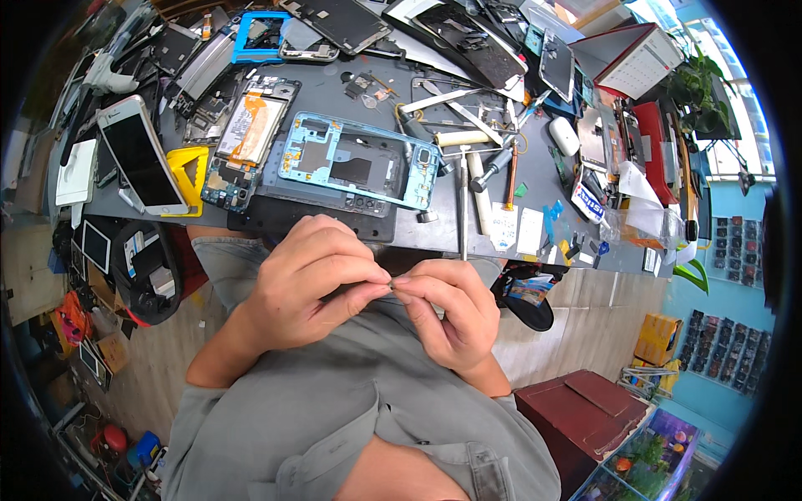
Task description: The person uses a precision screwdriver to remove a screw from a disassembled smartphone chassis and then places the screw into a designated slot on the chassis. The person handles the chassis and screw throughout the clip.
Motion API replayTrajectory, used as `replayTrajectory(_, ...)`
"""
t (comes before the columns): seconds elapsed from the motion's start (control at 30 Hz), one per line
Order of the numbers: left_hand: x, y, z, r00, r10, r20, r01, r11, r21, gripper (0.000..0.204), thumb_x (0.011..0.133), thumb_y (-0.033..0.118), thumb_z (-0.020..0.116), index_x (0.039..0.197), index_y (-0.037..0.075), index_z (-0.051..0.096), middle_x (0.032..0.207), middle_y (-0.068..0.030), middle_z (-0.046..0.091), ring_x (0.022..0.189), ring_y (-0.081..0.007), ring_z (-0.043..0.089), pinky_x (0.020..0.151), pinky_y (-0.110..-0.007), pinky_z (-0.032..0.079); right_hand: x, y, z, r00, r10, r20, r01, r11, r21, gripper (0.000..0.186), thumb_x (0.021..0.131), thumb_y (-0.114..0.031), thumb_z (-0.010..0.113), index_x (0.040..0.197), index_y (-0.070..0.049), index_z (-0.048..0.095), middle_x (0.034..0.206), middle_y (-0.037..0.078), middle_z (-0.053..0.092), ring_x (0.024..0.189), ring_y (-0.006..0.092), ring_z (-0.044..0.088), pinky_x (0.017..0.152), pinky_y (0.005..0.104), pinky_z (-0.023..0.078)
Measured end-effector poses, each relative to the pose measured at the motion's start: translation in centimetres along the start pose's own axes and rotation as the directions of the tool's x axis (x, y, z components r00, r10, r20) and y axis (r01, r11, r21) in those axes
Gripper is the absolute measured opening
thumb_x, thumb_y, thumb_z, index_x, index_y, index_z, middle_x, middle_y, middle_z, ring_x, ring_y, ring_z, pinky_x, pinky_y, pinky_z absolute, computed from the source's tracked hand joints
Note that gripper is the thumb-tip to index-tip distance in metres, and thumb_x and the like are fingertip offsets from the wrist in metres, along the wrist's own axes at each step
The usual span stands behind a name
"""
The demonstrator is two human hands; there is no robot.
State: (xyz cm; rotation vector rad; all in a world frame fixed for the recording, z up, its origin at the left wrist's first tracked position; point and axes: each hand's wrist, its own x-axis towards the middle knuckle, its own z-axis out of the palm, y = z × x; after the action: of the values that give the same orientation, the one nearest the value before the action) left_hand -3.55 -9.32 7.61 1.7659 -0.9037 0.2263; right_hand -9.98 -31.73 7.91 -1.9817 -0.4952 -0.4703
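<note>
My left hand (pixel 313 284) and my right hand (pixel 447 313) meet in front of my chest, just short of the bench edge. Thumb and fingers of each are pinched together at one spot. A tiny dark bit shows between the fingertips, too small to name. Beyond the hands on the bench lies a light-blue phone frame (pixel 393 171), resting partly over a dark pad (pixel 276 219). Left of it is an opened phone (pixel 251 134) with its battery and boards exposed. A white phone (pixel 142 154) leans on a yellow stand (pixel 190 175).
Tweezers (pixel 464 200), screwdrivers (pixel 493 169) and a white earbud case (pixel 564 136) lie on the grey bench right of the frame. Phone parts crowd the back. A red desk calendar (pixel 639 63) stands at the far right. A dark red cabinet (pixel 581 417) is by my right side.
</note>
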Motion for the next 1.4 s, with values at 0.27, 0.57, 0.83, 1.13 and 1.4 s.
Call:
replayTrajectory(0.27,3.6,-3.4,-5.7,0.994,0.103,-0.022,-0.078,0.863,0.500,0.032,0.089,0.003,0.084,0.118,0.006,0.074,0.119,-0.0122,0.074,0.113,-0.0367,0.066,0.101,-0.048,0.053,-0.9,0.0,-0.2,0.996,0.013,-0.085,-0.017,0.999,-0.048,0.031,0.086,0.014,0.083,0.115,0.002,0.079,0.106,0.015,0.076,0.082,0.0234,0.074,0.069,0.0312,0.059)
replayTrajectory(0.57,6.2,-6.3,-5.8,0.998,-0.006,0.060,-0.031,0.803,0.595,0.030,0.099,0.012,0.075,0.128,0.005,0.075,0.125,-0.0113,0.074,0.125,-0.0338,0.063,0.111,-0.048,0.046,-1.7,-0.3,-0.7,0.992,0.036,-0.118,-0.047,0.995,-0.091,0.026,0.088,0.013,0.083,0.112,0.002,0.078,0.106,0.016,0.076,0.087,0.0240,0.074,0.073,0.0319,0.059)
replayTrajectory(0.83,7.0,-7.8,-5.2,0.989,-0.076,0.125,-0.018,0.783,0.621,0.024,0.104,0.016,0.073,0.126,0.010,0.079,0.119,-0.0081,0.071,0.127,-0.0296,0.061,0.115,-0.047,0.040,-1.9,-0.2,-0.9,0.988,0.040,-0.147,-0.053,0.995,-0.088,0.025,0.089,0.013,0.083,0.111,0.003,0.079,0.105,0.016,0.075,0.086,0.0229,0.073,0.073,0.0317,0.058)
replayTrajectory(1.13,8.1,-7.0,-6.3,0.970,-0.216,0.114,0.171,0.934,0.314,0.021,0.102,0.009,0.074,0.122,0.005,0.081,0.109,-0.0086,0.072,0.099,-0.0235,0.070,0.091,-0.038,0.054,-1.8,0.0,-1.0,0.989,0.058,-0.139,-0.070,0.994,-0.083,0.025,0.090,0.013,0.082,0.112,0.003,0.078,0.107,0.016,0.075,0.083,0.0208,0.072,0.073,0.0300,0.058)
replayTrajectory(1.4,8.0,-6.6,-7.3,0.930,-0.363,0.064,0.367,0.928,-0.070,0.023,0.103,0.008,0.077,0.125,0.002,0.082,0.108,-0.0022,0.076,0.091,-0.0090,0.069,0.082,-0.027,0.055,-2.0,0.0,-1.4,0.965,0.209,-0.160,-0.189,0.973,0.130,0.023,0.090,0.013,0.082,0.110,0.004,0.078,0.107,0.016,0.075,0.088,0.0199,0.072,0.076,0.0286,0.056)
